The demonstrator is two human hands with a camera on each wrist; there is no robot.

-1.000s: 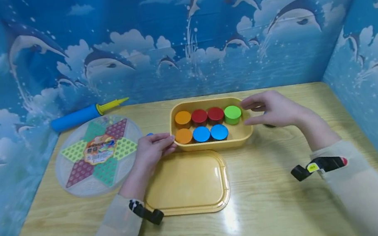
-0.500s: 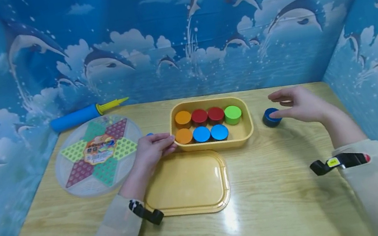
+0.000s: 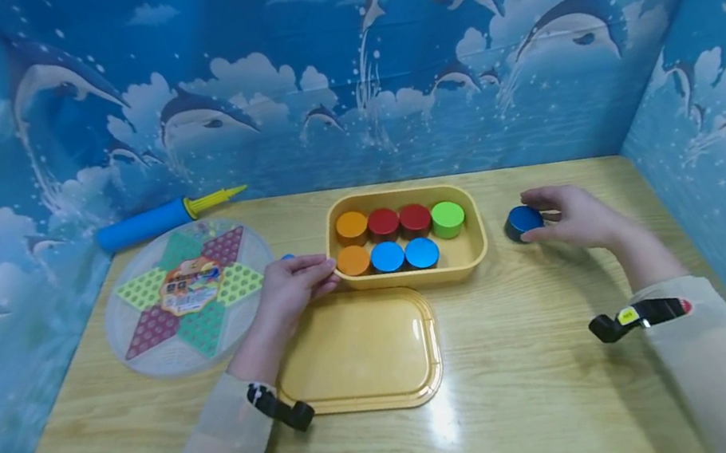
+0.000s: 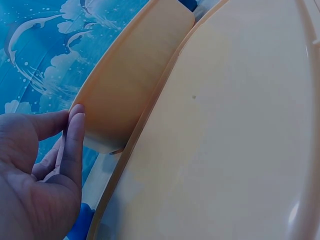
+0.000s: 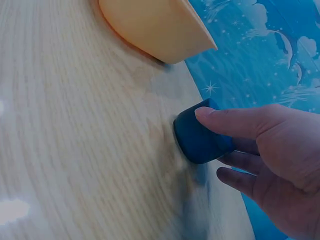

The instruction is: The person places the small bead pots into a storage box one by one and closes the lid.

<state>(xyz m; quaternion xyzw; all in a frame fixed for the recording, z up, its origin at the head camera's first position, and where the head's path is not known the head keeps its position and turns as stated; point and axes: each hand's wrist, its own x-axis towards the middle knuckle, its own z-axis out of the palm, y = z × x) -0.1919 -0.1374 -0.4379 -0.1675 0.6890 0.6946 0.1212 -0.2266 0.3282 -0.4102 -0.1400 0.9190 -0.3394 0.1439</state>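
Thumb and fingertips of my left hand (image 3: 289, 286) pinch the left rim of a yellow plastic box (image 3: 464, 261); the left wrist view shows this grip on the box wall (image 4: 132, 82). Inside stand short cylinders: two orange (image 3: 352, 261), two red (image 3: 383, 224), one green (image 3: 447, 219) and two light blue (image 3: 422, 252). To the right of the box, my right hand (image 3: 580, 216) holds a short dark blue cylinder (image 3: 521, 222) between thumb and fingers. In the right wrist view the thumb lies on the cylinder's side (image 5: 197, 137); the fingers are partly behind it.
A yellow lid (image 3: 356, 353) lies flat in front of the box. At left are a round Chinese checkers board (image 3: 189, 297) and a blue hand pump (image 3: 147, 225). Behind my left hand shows a bit of a blue thing (image 3: 287, 257). A dolphin-print curtain (image 3: 334, 61) borders the table.
My right hand has moved right, from beside the green cylinder to the dark blue one, and its fingers have closed round it. My left hand stays at the box rim.
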